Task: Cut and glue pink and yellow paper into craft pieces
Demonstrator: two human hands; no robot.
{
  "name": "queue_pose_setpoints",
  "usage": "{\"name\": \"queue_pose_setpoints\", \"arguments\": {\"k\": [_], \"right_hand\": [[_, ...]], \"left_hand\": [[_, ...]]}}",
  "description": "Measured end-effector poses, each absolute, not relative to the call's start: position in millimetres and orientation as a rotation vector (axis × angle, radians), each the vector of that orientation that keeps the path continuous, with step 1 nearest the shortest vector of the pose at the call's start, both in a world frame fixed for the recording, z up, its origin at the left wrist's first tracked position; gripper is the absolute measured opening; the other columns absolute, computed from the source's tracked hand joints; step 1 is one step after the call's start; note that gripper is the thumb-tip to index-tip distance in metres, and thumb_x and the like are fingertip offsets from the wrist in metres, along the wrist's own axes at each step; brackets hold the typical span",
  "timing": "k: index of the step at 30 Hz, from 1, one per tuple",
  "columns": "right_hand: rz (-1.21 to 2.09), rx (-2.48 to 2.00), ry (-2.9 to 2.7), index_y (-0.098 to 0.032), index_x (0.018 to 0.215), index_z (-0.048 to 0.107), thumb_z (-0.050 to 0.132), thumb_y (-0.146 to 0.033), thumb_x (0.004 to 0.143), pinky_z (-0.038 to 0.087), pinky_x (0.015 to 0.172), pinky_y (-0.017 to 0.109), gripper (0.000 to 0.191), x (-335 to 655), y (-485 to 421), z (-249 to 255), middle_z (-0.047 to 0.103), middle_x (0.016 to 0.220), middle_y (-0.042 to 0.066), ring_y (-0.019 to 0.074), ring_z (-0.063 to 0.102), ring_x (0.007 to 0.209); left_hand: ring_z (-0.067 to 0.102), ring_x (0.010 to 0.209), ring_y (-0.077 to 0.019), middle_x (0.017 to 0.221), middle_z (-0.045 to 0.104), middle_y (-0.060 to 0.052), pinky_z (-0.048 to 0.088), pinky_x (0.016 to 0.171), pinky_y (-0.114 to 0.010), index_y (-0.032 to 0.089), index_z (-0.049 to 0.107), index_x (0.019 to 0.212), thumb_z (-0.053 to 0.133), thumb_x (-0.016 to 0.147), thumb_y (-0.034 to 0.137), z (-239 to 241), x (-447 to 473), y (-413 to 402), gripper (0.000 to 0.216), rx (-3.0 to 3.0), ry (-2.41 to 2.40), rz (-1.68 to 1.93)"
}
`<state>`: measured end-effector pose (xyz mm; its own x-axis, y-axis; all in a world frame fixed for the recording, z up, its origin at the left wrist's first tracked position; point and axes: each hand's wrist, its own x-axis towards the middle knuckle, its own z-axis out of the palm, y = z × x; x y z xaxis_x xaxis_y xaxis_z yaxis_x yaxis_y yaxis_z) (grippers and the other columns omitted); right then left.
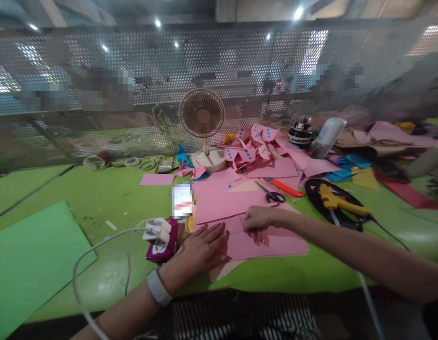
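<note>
My left hand (207, 249) lies flat with fingers stretched out on the left part of a pink paper sheet (287, 242). A grey band circles that wrist. Over the middle of the same sheet, my right hand (259, 222) is closed with its fingers curled down to the paper; whatever it holds, if anything, is hidden. A line or edge runs across the sheet beside its fingertips. Just beyond both hands is another pink sheet (222, 205), with black-handled scissors (271, 192) at its right. An orange cutter knife (285, 187) lies behind the scissors.
On the left are a purple power strip (162, 249) with white plugs and cable, a lit phone (183, 199) and green card (38, 264). A fan (202, 115) stands behind, near folded pink pieces (245, 153). A yellow glue gun (341, 203) rests on a black plate (313, 191) at right.
</note>
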<state>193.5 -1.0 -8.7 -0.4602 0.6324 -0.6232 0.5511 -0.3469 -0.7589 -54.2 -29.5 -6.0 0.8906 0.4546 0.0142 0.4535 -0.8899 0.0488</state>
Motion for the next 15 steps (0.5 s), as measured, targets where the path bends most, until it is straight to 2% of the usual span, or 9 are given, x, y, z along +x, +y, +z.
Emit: {"name": "queue_pose_setpoints", "arguments": {"k": [10,15], "right_hand": [[1.906,-1.675,-1.781,-0.012,0.056,0.057,0.053,-0.024,0.065,0.020,0.028,0.015,0.015,193.4,0.2,-11.4,0.066,0.047,0.005,0.0114,0.058,0.035],[1.916,-1.654,-1.825,-0.013,0.056,0.057,0.049,-0.024,0.066,0.021,0.029,0.015,0.017,193.0,-0.2,-12.5,0.067,0.049,0.006,0.0119,0.058,0.035]], "left_hand": [[0.036,0.128,-0.0256,0.140,0.038,-0.013,0.032,0.103,-0.045,0.018,0.038,0.133,0.038,0.089,0.048,-9.4,-56.6,-27.7,0.053,3.007,0.693,0.088],[0.039,0.126,-0.0249,0.139,0.039,-0.013,0.034,0.102,-0.044,0.019,0.040,0.132,0.037,0.090,0.047,-6.2,-60.7,-29.6,0.051,3.006,0.697,0.073]]}}
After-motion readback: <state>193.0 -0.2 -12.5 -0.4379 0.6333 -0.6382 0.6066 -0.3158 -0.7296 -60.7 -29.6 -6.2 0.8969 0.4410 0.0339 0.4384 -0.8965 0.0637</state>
